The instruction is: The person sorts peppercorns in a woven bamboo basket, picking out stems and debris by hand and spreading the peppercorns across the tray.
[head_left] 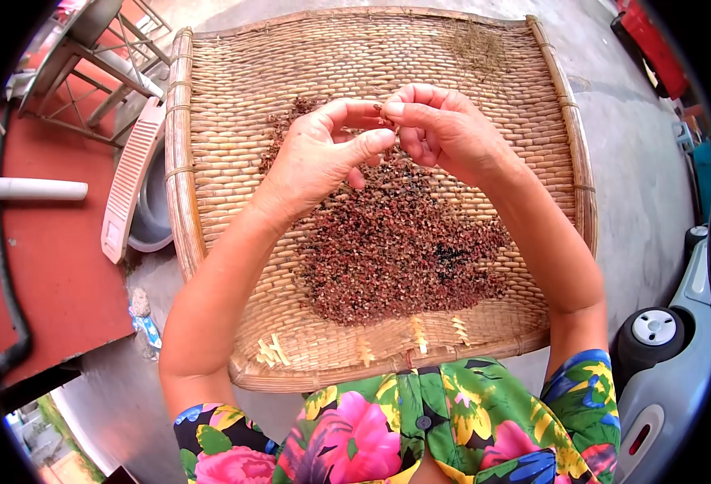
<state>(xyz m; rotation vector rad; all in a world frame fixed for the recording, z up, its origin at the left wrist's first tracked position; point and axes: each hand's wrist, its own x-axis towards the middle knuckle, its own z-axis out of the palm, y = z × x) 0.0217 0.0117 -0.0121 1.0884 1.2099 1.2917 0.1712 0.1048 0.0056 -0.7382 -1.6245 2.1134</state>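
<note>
A heap of dried, reddish-brown peppercorn husks with black seeds (396, 250) lies on a woven bamboo tray (243, 73). Above its upper part my two hands meet. My right hand (448, 129) pinches a small sprig of dried peppercorns (385, 121) between thumb and forefinger. From the other side, the curled fingers of my left hand (331, 149) close on the same sprig. The sprig is small and partly covered by the fingertips. More husks (279, 133) show beyond my left wrist.
Thin dry stems (478, 48) lie at the tray's far right. On the left are a grey basin (152, 202), a ridged plastic board (134, 177), a metal-framed stand (89, 73) and a white pipe (29, 189). A wheeled toy car (666, 347) stands at right.
</note>
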